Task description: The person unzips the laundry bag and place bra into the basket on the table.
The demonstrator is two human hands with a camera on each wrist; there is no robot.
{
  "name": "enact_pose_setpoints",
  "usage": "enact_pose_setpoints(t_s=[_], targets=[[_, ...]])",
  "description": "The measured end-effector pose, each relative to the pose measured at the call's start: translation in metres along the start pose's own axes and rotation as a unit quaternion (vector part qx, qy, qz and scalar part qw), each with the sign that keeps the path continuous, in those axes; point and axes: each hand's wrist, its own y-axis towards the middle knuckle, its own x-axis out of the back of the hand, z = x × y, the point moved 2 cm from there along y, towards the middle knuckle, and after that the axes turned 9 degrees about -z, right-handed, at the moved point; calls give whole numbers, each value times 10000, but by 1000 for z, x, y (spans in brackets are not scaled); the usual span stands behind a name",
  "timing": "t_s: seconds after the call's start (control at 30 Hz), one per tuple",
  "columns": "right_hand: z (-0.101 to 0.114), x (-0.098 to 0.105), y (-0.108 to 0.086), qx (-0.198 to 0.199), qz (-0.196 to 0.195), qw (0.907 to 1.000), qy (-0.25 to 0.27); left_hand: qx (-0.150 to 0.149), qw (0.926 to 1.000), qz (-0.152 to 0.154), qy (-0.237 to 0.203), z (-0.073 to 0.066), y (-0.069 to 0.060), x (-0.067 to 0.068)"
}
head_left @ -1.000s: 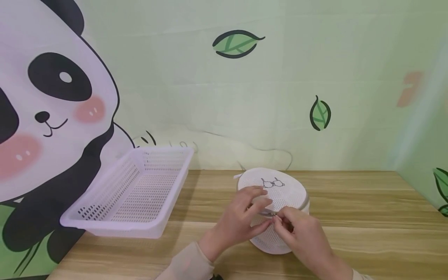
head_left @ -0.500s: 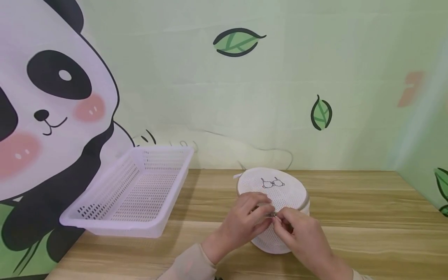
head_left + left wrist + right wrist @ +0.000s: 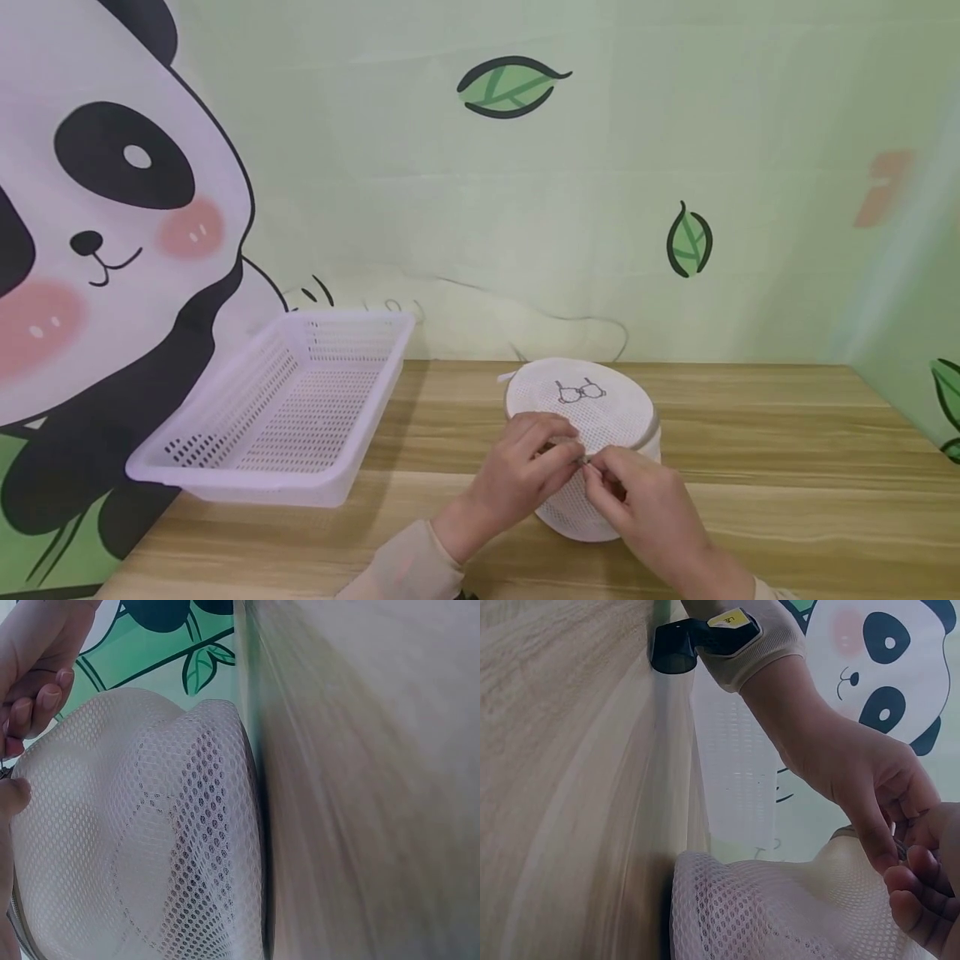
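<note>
Looks like a staged booth: creased leaf-print sheet (image 3: pixel 480 208) behind wood-grain table (image 3: pixel 795 450), cartoon panda (image 3: pixel 142 283) left of it.

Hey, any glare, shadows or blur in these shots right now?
Head view: bright and mostly clear, with a pale, glare-like streak down the right side of the wall; left wrist view: the table smears into soft streaks, while the holes of the mesh bag show clearly; right wrist view: dimmer, with a dark shadow along the base of the mesh bag.
</note>
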Motion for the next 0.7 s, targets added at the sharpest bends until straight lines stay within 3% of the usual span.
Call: enact_pose_setpoints(t_s=[0.7], targets=[[-2, 3, 2, -97, -104, 9997, -189, 207, 9996, -13, -177, 3, -4, 1]])
